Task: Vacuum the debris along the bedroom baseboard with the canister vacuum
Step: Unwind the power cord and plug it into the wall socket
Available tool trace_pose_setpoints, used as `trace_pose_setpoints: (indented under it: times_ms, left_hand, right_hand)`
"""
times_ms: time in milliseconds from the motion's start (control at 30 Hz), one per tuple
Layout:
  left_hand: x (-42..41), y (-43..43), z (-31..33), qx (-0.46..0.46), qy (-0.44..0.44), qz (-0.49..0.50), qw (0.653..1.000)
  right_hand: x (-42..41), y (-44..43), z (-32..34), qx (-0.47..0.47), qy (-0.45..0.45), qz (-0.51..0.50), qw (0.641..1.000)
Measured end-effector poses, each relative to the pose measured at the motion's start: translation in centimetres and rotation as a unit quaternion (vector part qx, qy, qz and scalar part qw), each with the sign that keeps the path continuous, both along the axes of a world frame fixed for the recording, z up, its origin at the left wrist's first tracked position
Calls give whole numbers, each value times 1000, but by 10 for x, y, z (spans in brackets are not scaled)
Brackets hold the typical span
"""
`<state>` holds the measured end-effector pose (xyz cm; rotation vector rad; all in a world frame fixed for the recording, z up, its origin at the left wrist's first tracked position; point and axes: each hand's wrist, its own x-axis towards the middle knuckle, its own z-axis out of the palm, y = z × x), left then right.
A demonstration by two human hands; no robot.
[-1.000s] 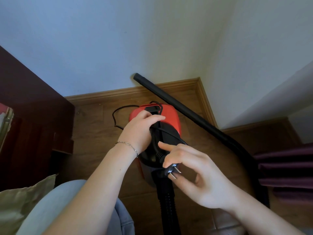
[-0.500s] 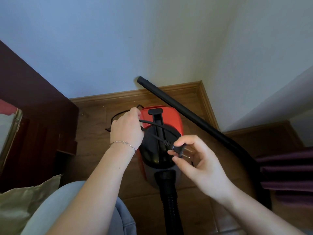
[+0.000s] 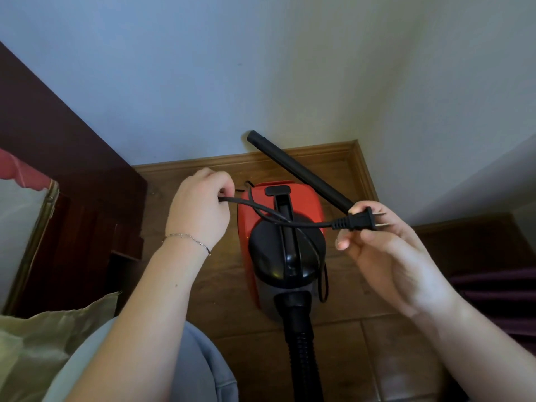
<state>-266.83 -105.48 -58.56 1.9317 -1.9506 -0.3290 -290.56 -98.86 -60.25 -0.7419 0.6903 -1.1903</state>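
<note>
While left hand [image 3: 200,210] pinches thin black cord [image 3: 304,225], right hand [image 3: 388,256] grips ribbed two-prong plug [image 3: 358,221], glossy red vacuum [image 3: 307,198] below

The vacuum [image 3: 280,245] is glossy red and black plastic; its plug [image 3: 359,221] has bare metal prongs; the baseboard [image 3: 232,162] is smooth varnished wood.

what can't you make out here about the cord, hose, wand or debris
Head view: the cord past the left hand, hidden in its curled fingers.
Head view: the hose, its lower end cut off by the bottom edge.
Head view: the wand, its lower part behind the right hand pinching the plug.
Head view: debris along the baseboard, too small to tell.
</note>
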Motion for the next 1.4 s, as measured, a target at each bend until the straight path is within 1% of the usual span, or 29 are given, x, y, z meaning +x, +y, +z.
trace_pose_setpoints:
  times_ms: [33, 100, 200, 267, 333, 400, 433, 467, 500, 533, 567, 600, 633, 667, 733, 767, 800, 833, 867, 900, 967, 1000, 1033, 1067, 1167, 1233, 1300, 1333, 1400]
  left_hand:
    - [-1, -1, -4, 45, 17, 2, 999]
    - [-8, 0, -7, 126, 78, -7, 989]
    - [-19, 0, -2, 214, 197, -66, 955]
    - [-22, -1, 10, 246, 283, -86, 923]
    - [-21, -1, 18, 257, 376, -93, 885]
    - [-16, 0, 24, 241, 469, -78, 846]
    - [-15, -1, 28, 240, 499, -73, 829]
    - [-15, -4, 28, 249, 503, -75, 824]
    - [-20, -7, 27, 284, 465, -89, 834]
    - [-23, -10, 23, 359, 381, -113, 844]
    - [-25, -13, 17, 461, 292, -139, 827]
    - [-25, -14, 8, 539, 223, -145, 799]
    - [-27, -15, 0, 579, 173, -149, 782]
    - [-29, -16, -7, 586, 142, -144, 784]
    - [-31, -12, -13, 546, 132, -85, 823]
    - [-27, -7, -16, 541, 145, -74, 825]
    - [-23, -1, -16, 550, 151, -65, 818]
    - [-23, 1, -17, 562, 149, -53, 811]
    - [-22, -1, -20, 560, 150, -30, 814]
    - [-24, -7, -25, 534, 154, 5, 831]
    - [-25, -22, -37, 432, 143, 61, 888]
    - [-28, -28, -43, 375, 124, 69, 916]
    - [-32, -33, -49, 336, 98, 68, 934]
    - [-37, -37, -54, 317, 73, 65, 943]
    - [-49, -48, -79, 312, 36, 91, 945]
    - [-50, -60, -92, 304, 70, 138, 940]
    - [-44, -77, -105, 315, 142, 202, 916]
    - [-40, -84, -112, 325, 162, 225, 904]
    - [-30, -97, -123, 340, 169, 246, 892]
  right_hand:
    - [-1, -1, 2, 7, -9, 5, 1000]
    - [-3, -2, 4, 19, -25, 32, 999]
    - [-2, 1, 6, 28, -52, 109, 992]
    - [0, 4, 3, 22, -38, 146, 988]
    - [1, 8, 1, 30, -11, 149, 988]
    - [0, 10, -2, 38, 47, 133, 989]
    - [0, 10, -4, 37, 79, 126, 988]
    - [-1, 11, -5, 34, 102, 120, 987]
    - [-1, 12, -7, 30, 115, 114, 986]
    - [-1, 12, -9, 24, 129, 107, 986]
    - [-1, 12, -10, 15, 147, 102, 984]
    - [-1, 13, -11, 0, 171, 100, 980]
    - [-2, 13, -11, -17, 191, 102, 976]
    - [-3, 13, -10, -33, 200, 109, 973]
    - [-8, 12, -5, -56, 199, 123, 971]
    - [-11, 11, -2, -62, 199, 129, 969]
    - [-13, 10, -1, -65, 207, 135, 967]
    - [-14, 9, 0, -63, 222, 137, 963]
    - [-14, 10, -2, -58, 246, 132, 958]
    - [-13, 10, -4, -50, 272, 119, 954]
    - [-7, 11, -8, -36, 314, 80, 945]
    - [-3, 11, -10, -31, 331, 62, 941]
    - [1, 10, -12, -22, 343, 46, 938]
    - [5, 8, -15, -8, 343, 33, 939]
    - [16, -2, -25, 64, 279, -8, 958]
    - [19, -13, -34, 102, 256, -35, 961]
    - [18, -26, -41, 120, 284, -49, 950]
    - [16, -34, -44, 122, 298, -46, 945]
    - [14, -46, -50, 120, 319, -15, 940]
